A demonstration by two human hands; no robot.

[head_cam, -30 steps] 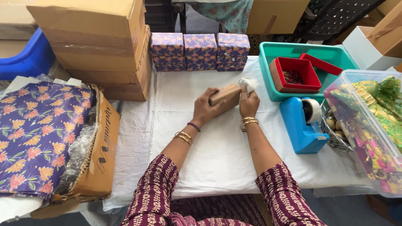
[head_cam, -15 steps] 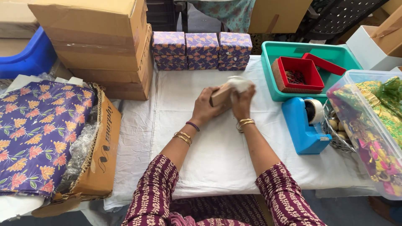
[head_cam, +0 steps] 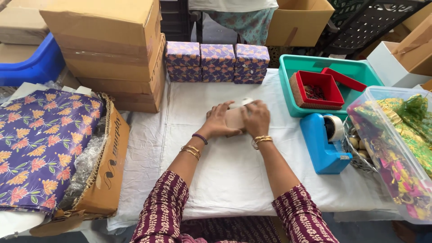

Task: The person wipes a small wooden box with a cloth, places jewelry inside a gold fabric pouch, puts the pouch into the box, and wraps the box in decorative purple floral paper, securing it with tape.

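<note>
My left hand (head_cam: 220, 120) and my right hand (head_cam: 255, 118) both press on a small tan flat box (head_cam: 235, 118) that lies on the white cloth of the table (head_cam: 225, 175). A bit of white paper or tape (head_cam: 245, 101) shows at the box's far edge. My fingers cover most of the box. Gold bangles sit on both wrists.
Three purple patterned boxes (head_cam: 217, 62) stand in a row behind my hands. A blue tape dispenser (head_cam: 324, 141), a teal tray (head_cam: 315, 69) with red boxes and a clear tub of bright wrappings (head_cam: 396, 144) are on the right. Stacked cartons (head_cam: 112, 49) and floral paper (head_cam: 40, 144) are on the left.
The box was held up and tilted between my hands; it now lies flat on the cloth with both hands pressing on it.
</note>
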